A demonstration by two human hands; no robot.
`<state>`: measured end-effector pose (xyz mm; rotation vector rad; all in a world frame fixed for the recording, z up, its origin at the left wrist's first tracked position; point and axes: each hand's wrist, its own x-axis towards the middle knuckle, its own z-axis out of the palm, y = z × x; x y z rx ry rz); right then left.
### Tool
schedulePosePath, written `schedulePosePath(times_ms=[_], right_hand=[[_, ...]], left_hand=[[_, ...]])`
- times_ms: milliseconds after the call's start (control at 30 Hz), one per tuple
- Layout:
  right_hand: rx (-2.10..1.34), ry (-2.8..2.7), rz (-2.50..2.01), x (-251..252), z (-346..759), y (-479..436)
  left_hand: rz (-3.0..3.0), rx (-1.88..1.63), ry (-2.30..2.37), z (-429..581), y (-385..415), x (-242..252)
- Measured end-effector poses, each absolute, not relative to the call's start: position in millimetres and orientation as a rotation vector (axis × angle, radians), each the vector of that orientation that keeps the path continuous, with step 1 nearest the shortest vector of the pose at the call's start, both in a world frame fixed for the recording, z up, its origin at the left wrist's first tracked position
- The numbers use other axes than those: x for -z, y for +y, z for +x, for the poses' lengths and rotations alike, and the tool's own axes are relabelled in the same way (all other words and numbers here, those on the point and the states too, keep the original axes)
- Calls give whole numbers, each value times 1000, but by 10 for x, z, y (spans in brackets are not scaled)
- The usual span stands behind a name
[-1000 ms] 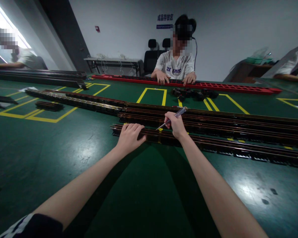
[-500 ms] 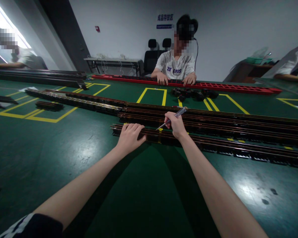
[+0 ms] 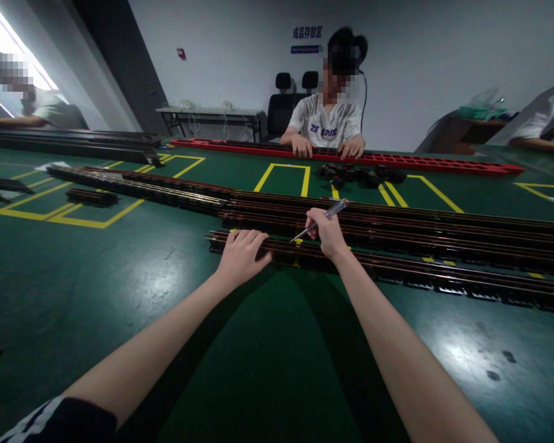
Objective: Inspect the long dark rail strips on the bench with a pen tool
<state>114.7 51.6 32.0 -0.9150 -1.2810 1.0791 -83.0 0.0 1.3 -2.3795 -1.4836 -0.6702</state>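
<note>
My left hand point(image 3: 243, 257) is wrapped over the left end of the nearest long dark rail point(image 3: 289, 251), its thumb along the near side. Copper-coloured strips run lengthwise on this rail, and their ends stick out past its left tip. In my right hand point(image 3: 325, 232) is a slim screwdriver point(image 3: 335, 210) with a clear handle, held like a pen. Its thin shaft slants down to the left, and the tip is at the nearest rail, just right of my left hand. Whether the tip touches the rail I cannot tell.
Behind the nearest rail lie several similar rails point(image 3: 397, 231), side by side. Farther off, a person point(image 3: 325, 120) rests both hands on a long red frame point(image 3: 452, 163), with small black parts point(image 3: 360, 175) in front. Dark profiles point(image 3: 69, 144) lie at the far left of the green table point(image 3: 277, 369).
</note>
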Motion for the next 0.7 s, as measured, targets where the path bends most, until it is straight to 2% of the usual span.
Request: schedulePosePath(times_ms=[700], right_hand=[[-1081,-1289,-906,-311,1153,521]], left_hand=[[-2396,665,-1505,-823,-12,-34]])
